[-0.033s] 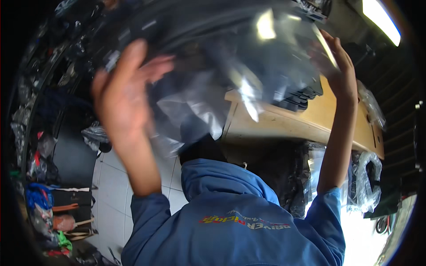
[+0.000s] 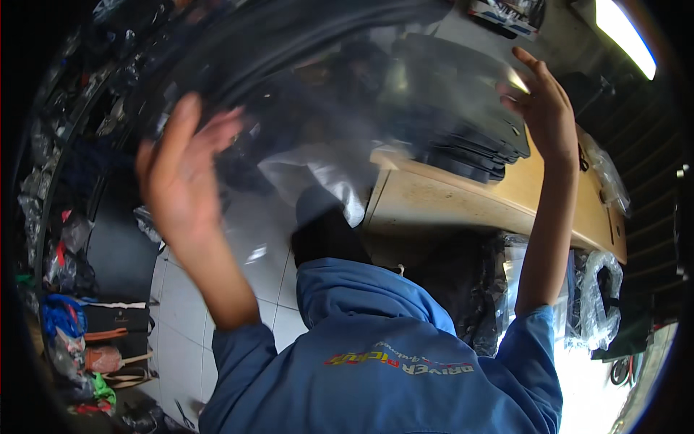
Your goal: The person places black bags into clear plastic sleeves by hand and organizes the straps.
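A large sheet or bag of clear plastic [image 2: 311,170] spreads between my raised hands, blurred by motion. My right hand [image 2: 542,105], at the upper right, has curled fingers on its bright edge, while the index finger points up. My left hand [image 2: 184,170] is raised at the upper left, thumb and fingers apart beside the plastic; some blur hides their exact contact. Through the plastic I see a stack of flat black pieces [image 2: 470,155] on a wooden table. A long dark shape [image 2: 289,47] curves across the top, its kind unclear.
The light wooden table [image 2: 553,195] runs along the right, with plastic-wrapped items [image 2: 600,296] below. Shelves of bagged goods [image 2: 65,239] line the left. White floor tiles [image 2: 181,296] show at the lower left. A bright lamp [image 2: 625,32] is at the upper right.
My left hand has moved slightly left and down. The plastic has shifted and its bright glints have faded, so the black stack shows more plainly. My right hand's fingers have spread somewhat.
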`<action>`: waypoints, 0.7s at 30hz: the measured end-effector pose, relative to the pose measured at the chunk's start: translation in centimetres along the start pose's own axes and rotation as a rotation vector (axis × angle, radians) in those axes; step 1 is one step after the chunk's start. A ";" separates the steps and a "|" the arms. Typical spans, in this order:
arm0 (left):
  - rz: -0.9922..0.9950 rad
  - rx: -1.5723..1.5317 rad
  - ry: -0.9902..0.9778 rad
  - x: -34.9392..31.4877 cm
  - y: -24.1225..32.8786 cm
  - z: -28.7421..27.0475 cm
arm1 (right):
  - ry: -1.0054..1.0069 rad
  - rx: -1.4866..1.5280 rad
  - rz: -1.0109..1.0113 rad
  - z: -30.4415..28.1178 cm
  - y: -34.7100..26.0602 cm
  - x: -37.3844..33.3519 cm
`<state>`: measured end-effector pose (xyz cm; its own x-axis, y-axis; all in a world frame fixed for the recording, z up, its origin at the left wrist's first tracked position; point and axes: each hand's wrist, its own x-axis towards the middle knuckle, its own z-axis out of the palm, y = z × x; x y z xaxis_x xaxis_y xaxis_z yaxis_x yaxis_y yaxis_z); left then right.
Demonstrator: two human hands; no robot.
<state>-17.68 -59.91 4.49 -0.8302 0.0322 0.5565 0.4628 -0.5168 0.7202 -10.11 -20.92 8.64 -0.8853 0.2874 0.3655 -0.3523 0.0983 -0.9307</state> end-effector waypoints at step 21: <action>-0.463 -0.145 1.406 -52.4 -5.0 -56.6 | 0.051 -0.152 -0.076 0.0 8.0 -2.7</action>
<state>5.90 -107.45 -51.70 -0.5432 -0.5751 -0.6117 0.1164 -0.7731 0.6235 -10.52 -20.94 0.22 -0.8400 0.3213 0.4372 -0.3642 0.2634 -0.8933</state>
